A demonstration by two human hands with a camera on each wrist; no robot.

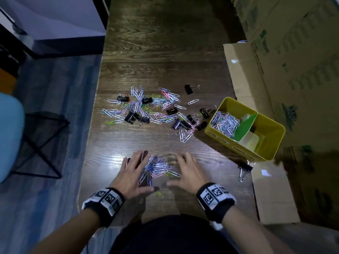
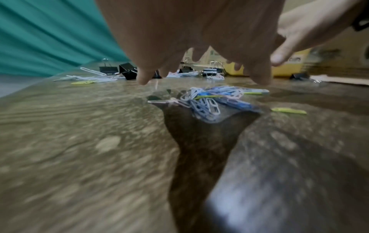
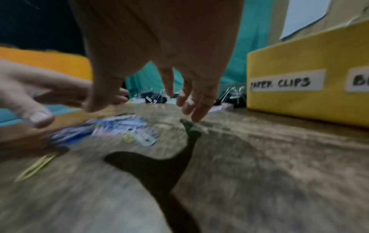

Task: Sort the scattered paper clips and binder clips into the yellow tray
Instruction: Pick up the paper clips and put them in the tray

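A small heap of coloured paper clips (image 1: 157,166) (image 2: 209,100) (image 3: 119,127) lies near the table's front edge. My left hand (image 1: 132,173) (image 2: 199,47) flanks it on the left and my right hand (image 1: 187,171) (image 3: 159,63) on the right, both with fingers spread and holding nothing. Farther back a wide scatter of paper clips (image 1: 161,105) mixed with black binder clips (image 1: 131,117) covers the table. The yellow tray (image 1: 271,132) (image 3: 307,63) stands at the right; its left compartment holds paper clips (image 1: 224,123) behind a green divider (image 1: 246,127).
The dark wooden table (image 1: 156,52) is narrow, with its left edge near my left hand. Cardboard boxes (image 1: 293,61) stand along the right side, and one flap (image 1: 271,191) lies by the front right. A loose binder clip (image 1: 244,169) sits below the tray. A single yellow-green paper clip (image 1: 160,194) lies between my wrists.
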